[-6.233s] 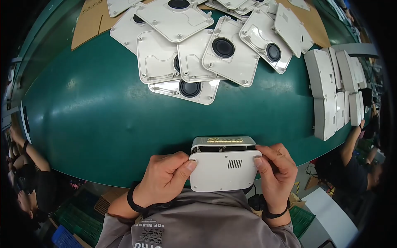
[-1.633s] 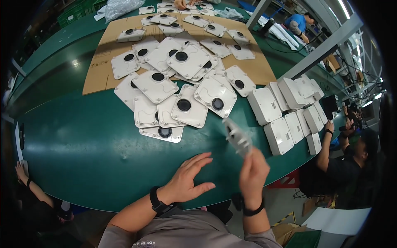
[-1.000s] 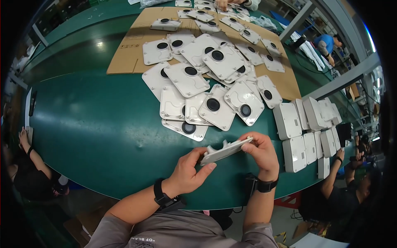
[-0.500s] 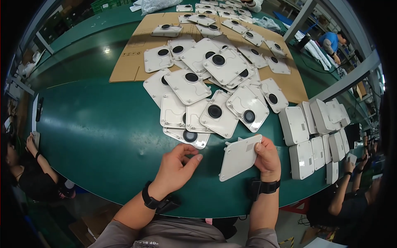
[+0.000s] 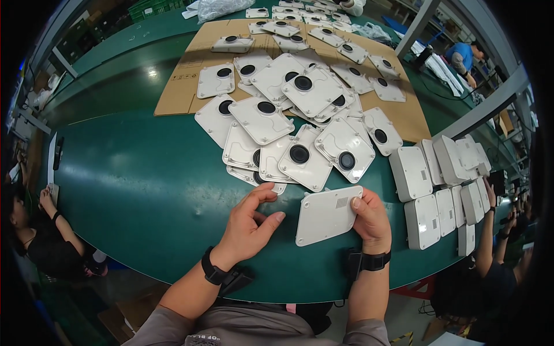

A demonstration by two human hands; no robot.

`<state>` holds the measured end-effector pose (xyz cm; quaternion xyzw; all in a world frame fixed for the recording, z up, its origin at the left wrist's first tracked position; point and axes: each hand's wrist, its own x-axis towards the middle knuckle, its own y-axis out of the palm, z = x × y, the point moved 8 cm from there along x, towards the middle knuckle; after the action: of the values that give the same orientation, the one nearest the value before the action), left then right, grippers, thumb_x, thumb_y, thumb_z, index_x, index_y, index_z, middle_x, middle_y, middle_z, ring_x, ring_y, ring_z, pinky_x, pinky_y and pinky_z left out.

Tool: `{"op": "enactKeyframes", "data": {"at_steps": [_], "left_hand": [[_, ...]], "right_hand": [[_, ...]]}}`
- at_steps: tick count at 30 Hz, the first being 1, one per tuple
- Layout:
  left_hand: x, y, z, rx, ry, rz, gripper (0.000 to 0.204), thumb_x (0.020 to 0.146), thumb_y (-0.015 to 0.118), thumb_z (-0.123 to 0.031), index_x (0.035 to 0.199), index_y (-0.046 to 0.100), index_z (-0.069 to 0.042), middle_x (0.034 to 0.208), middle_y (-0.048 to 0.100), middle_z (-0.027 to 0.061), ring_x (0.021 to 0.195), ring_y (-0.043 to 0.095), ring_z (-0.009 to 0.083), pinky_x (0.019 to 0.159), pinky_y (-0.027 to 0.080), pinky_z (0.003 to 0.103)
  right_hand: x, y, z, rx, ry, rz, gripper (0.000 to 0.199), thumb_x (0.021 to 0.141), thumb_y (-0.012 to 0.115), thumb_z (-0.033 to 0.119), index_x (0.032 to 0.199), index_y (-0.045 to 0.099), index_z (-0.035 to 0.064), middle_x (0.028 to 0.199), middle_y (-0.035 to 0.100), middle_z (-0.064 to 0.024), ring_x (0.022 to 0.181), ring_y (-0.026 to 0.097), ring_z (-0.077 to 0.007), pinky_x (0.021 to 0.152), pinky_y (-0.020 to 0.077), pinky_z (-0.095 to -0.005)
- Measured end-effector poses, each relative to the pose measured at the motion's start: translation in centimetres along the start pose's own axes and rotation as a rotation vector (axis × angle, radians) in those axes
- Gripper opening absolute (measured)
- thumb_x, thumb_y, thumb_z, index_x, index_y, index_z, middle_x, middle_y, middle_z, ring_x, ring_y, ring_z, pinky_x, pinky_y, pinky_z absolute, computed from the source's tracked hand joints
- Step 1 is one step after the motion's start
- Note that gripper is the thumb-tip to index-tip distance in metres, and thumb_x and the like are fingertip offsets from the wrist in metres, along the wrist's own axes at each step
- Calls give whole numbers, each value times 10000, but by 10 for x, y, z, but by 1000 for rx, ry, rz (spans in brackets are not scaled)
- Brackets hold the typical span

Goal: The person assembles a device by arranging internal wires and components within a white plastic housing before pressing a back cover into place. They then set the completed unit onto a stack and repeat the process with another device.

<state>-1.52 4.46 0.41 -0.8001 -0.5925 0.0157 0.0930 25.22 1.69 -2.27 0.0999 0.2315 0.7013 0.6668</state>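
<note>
My right hand (image 5: 373, 220) pinches the right edge of a white plastic panel (image 5: 324, 222) between thumb and fingers. This panel is held tilted above the table, its smooth side with a small slotted vent facing me and small tabs along its far edge. To its left, my left hand (image 5: 249, 225) is empty, thumb and fingers apart. Its fingertips reach to the near edge of the lowest white panel (image 5: 242, 175) in a pile; whether they touch it is unclear. Panels in the pile, such as this front one (image 5: 307, 167), each carry a round black speaker.
Beneath the far panels lies a flattened cardboard sheet (image 5: 179, 95) on the green table (image 5: 138, 173). White box-shaped housings (image 5: 411, 173) stand in rows at the right. A person (image 5: 55, 230) sits at the left edge; another person's arm (image 5: 487, 230) reaches in at the right.
The held panel has turned to show more of its vented face and shifted slightly left. My left hand has moved up with straighter fingers. Several panels at the pile's left have shifted slightly.
</note>
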Motion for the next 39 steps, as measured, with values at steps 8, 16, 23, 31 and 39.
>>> {"op": "enactKeyframes", "data": {"at_steps": [8,16,23,31,39], "left_hand": [[-6,2,4,-132,15,46,356,935,731,-43,1270,619,-2,1376,624,135,1170,659,181,853,559,278],[-20,21,-20,-21,227,254,299,894,805,-168,1118,681,-13,1031,745,101,926,719,205,782,544,301],[-19,25,-22,178,228,160,222,885,808,-162,1019,711,-14,924,738,128,773,714,259,685,549,333],[-19,27,-21,184,213,140,160,911,760,-155,941,697,-11,888,712,134,786,698,340,719,555,403],[-20,28,-21,217,229,159,161,921,749,-165,926,692,-15,846,683,134,749,670,351,687,533,423]], "right_hand": [[0,0,1,14,-8,1,418,927,806,285,1183,690,-23,1110,763,-127,991,731,-204,933,567,-350],[-1,-3,-4,25,-4,44,356,919,811,215,1167,701,-15,1084,765,-118,961,732,-199,913,572,-344],[-2,7,1,-5,37,-19,269,926,788,154,1122,709,-14,1042,763,-92,939,725,-176,895,569,-324],[-3,5,1,-61,39,31,271,906,800,128,1109,699,-20,1028,755,-90,963,722,-166,908,564,-296],[-3,11,1,-63,22,69,336,864,838,100,1132,675,-23,1042,744,-82,913,703,-136,845,542,-251]]}}
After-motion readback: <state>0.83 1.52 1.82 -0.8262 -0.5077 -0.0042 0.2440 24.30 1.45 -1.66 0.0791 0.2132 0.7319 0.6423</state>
